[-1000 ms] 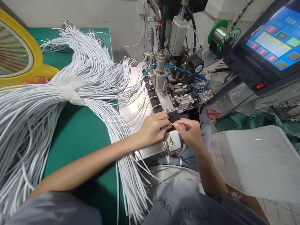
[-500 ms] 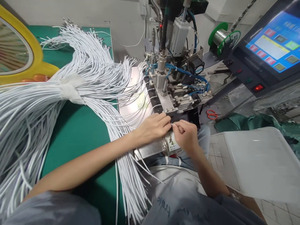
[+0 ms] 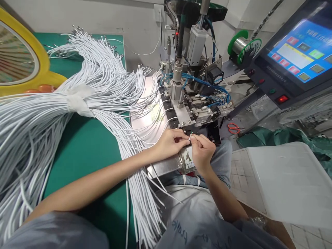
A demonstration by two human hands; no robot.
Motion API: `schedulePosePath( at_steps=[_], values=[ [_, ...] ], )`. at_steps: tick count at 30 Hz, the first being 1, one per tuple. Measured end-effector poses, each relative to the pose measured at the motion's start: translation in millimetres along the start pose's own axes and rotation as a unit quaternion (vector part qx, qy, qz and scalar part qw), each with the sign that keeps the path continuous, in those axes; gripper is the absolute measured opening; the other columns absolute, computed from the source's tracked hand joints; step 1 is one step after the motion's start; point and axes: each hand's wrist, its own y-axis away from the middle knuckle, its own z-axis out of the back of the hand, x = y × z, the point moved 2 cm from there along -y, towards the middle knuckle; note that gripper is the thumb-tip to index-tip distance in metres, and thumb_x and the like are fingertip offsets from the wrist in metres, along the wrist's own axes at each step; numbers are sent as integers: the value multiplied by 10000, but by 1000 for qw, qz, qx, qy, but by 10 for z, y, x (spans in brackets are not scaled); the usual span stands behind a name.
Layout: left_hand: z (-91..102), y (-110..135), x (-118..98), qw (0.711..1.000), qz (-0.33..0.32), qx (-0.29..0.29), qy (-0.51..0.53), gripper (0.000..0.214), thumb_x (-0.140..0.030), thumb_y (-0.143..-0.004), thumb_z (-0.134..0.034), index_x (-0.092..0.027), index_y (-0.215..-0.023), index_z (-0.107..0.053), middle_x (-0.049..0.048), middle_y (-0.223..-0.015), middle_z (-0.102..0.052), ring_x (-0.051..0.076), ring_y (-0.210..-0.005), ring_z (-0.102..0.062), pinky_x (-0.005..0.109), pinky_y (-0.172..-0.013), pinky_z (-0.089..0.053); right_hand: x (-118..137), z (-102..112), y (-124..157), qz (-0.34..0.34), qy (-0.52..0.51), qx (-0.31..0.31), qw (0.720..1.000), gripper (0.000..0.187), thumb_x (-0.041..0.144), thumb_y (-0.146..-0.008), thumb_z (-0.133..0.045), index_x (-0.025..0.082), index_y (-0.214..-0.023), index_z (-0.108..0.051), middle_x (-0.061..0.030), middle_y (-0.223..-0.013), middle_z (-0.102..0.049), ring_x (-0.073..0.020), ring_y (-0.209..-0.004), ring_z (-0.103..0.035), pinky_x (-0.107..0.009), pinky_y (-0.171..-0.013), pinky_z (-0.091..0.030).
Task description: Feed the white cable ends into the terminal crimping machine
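Note:
Just in front of the machine (image 3: 181, 110), my left hand (image 3: 171, 142) pinches a white cable (image 3: 190, 137) close to its end. My right hand (image 3: 202, 149) meets it there, thumb and fingertips closed on the same cable end, where thin coloured wires show. The fingertips hide most of that end. A large bundle of white cables (image 3: 111, 103), wrapped with a white band (image 3: 80, 100), lies to the left of my hands. Several cables run from it to the black front edge of the machine. Below my hands is a packet with a printed label (image 3: 188, 157).
A tilted control screen (image 3: 302, 52) stands at upper right, near a wire spool (image 3: 242, 46). Red-handled scissors (image 3: 234, 128) lie behind a white plastic bin (image 3: 290, 180). A yellow-framed fan-like object (image 3: 43, 65) is on the green mat (image 3: 85, 145) at left.
Both hands remain together before the machine. My left fingers have straightened somewhat, my right hand has shifted slightly left, and the coloured wires at the cable end now show.

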Motion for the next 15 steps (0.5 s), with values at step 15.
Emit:
schedulePosePath(
  at_steps=[15],
  values=[
    [-32, 32, 111, 992, -38, -17, -120, 95, -133, -783, -601, -149, -728, -677, -4, -640, -598, 98, -593, -510, 213, -541, -384, -116, 50, -214, 29, -74, 140, 987, 316, 148, -794, -513, 171, -482, -463, 61, -483, -248, -82, -474, -288, -247, -478, -254]
  ],
)
